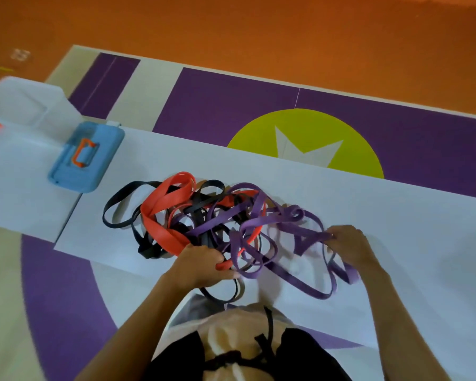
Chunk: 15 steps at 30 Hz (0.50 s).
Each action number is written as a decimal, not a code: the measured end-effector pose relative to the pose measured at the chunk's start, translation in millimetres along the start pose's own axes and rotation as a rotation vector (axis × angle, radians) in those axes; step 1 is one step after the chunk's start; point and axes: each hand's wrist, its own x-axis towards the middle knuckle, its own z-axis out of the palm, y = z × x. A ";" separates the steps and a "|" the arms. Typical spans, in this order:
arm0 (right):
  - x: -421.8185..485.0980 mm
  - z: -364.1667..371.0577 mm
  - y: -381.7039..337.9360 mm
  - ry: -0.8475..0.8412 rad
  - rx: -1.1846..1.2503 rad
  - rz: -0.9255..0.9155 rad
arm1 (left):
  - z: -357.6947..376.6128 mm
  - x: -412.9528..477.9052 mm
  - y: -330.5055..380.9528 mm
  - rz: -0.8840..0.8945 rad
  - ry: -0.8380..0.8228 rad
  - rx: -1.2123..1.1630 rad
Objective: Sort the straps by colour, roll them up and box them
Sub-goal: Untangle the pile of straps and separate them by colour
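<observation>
Head cam: L hand (204, 266) grips red strap (160, 215); R hand (351, 246) pinches purple strap (261, 222).

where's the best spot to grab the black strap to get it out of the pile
Take the black strap at its far-left loop, coming in from the left. That loop lies clear on the white sheet with nothing over it, while the rest runs under the red strap.

A tangled pile of red straps (160, 213), black straps (116, 204) and purple straps (261, 224) lies on white sheeting (368, 193). The left hand (204, 264) grips red and black straps; the right hand (349, 243) pinches a purple strap. A blue lid (85, 158) lies at far left.
</observation>
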 end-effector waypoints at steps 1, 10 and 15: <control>-1.4 -6.3 -5.6 0.002 0.140 -0.014 | -0.5 0.0 1.3 0.006 0.034 0.017; 12.0 -0.5 -5.2 0.179 0.478 0.122 | 16.8 -3.3 -28.5 0.045 0.235 -0.097; 8.1 6.9 26.7 0.336 0.362 0.289 | 0.1 -15.2 -11.9 -0.060 0.227 -0.317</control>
